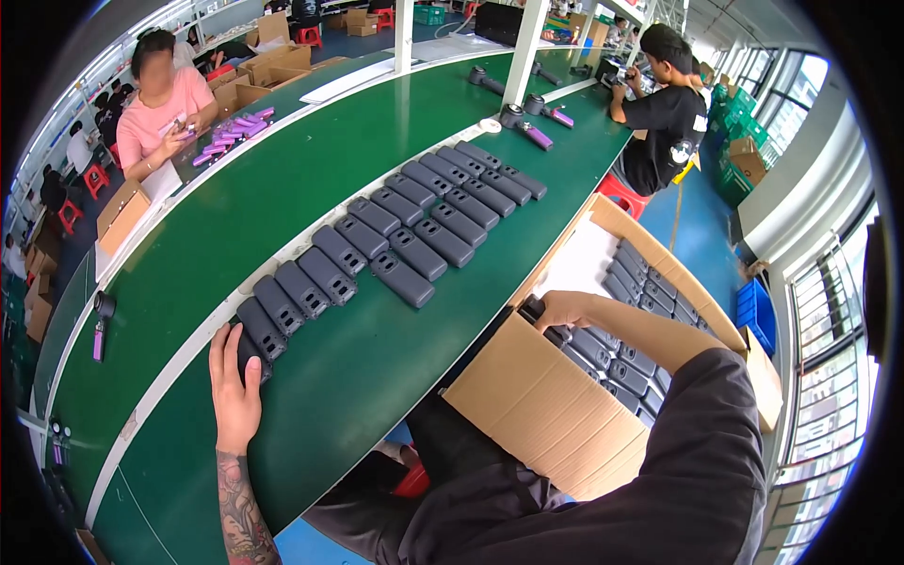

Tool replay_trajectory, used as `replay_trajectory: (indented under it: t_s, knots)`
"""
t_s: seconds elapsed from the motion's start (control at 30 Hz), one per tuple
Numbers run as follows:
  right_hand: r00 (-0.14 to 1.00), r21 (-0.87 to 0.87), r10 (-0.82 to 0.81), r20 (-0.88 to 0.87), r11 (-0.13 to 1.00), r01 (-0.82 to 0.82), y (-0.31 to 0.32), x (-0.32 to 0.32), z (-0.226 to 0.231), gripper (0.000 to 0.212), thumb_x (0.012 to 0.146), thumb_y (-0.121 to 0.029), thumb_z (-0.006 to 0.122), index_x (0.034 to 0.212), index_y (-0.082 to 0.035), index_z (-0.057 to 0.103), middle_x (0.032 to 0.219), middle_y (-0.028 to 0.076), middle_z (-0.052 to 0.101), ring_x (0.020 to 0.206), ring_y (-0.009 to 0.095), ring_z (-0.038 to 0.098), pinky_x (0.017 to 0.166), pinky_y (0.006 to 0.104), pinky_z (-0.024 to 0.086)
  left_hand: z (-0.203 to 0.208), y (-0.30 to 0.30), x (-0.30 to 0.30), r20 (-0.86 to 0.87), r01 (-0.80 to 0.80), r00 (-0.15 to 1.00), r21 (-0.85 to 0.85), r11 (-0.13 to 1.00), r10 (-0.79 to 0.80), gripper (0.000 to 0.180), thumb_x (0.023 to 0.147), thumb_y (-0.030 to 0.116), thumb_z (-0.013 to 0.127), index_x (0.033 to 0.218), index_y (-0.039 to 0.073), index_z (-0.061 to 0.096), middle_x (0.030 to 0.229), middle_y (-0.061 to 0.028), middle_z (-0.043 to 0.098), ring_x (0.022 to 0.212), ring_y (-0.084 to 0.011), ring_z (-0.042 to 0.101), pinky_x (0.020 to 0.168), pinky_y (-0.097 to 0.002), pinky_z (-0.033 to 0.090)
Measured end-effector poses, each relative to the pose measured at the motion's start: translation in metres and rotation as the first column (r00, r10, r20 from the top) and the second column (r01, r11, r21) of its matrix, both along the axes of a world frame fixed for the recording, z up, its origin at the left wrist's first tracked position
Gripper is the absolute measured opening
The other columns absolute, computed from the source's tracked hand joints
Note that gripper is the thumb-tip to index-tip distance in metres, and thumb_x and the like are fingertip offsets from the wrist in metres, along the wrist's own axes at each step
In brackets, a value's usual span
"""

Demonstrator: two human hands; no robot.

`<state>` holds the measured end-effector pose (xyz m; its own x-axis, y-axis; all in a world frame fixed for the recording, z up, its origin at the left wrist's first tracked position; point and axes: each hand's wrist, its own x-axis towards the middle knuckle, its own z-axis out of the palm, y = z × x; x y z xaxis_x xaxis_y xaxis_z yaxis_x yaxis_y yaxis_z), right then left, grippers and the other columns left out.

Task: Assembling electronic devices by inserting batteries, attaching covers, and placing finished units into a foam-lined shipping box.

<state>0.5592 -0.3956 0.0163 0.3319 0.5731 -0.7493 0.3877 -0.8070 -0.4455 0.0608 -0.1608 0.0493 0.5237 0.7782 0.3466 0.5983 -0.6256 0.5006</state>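
Note:
My left hand [235,405] is at the near left end of the rows of dark grey plastic housings [361,237]. Its fingers lie along one side of the end housing [248,350] and its thumb along the other, gripping it on the green table. Each housing is long, with rounded edges and small dark openings at one end. To the right, my right hand [569,309] reaches into an open cardboard box [541,405] packed with more such housings [626,377]. Its fingers bend down around a dark housing at the box's near left corner; the fingertips are partly hidden.
A white strip runs lengthwise along the green table [377,377]. Dark handheld devices with purple parts [527,127] stand farther along. Across the table a person in pink [165,104] handles purple parts [231,137]; another in black [664,113] sits at the far right. White posts rise from the table.

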Motion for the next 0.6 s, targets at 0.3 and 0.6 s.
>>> replay_trajectory:
  t_s: [0.3,0.6]
  knots:
    - [0.989,0.048,-0.029,-0.148,0.998,0.036,-0.021,0.017,-0.017,0.041,0.072,-0.017,0.084,0.102,0.005,0.069,0.097,0.016,0.070,0.083,0.024,0.066,0.074,0.0276,0.054,-0.003,-0.003,0.003,-0.011,0.027,1.000,0.013,1.000,-0.027,0.047,0.104,0.024,0.051,0.146,0.007,0.046,0.153,-0.0128,0.039,0.140,-0.0320,0.040,0.116,-0.0407,0.033]
    - [0.866,0.368,-0.076,-0.494,0.884,0.288,-0.058,0.032,0.084,0.062,0.072,-0.009,0.084,0.126,0.003,0.056,0.115,0.014,0.064,0.110,0.027,0.059,0.101,0.0328,0.043,0.000,-0.005,0.005,0.033,-0.027,0.999,0.073,0.997,0.024,0.043,0.103,0.021,0.051,0.144,0.005,0.049,0.149,-0.0133,0.044,0.136,-0.0319,0.044,0.114,-0.0402,0.035]
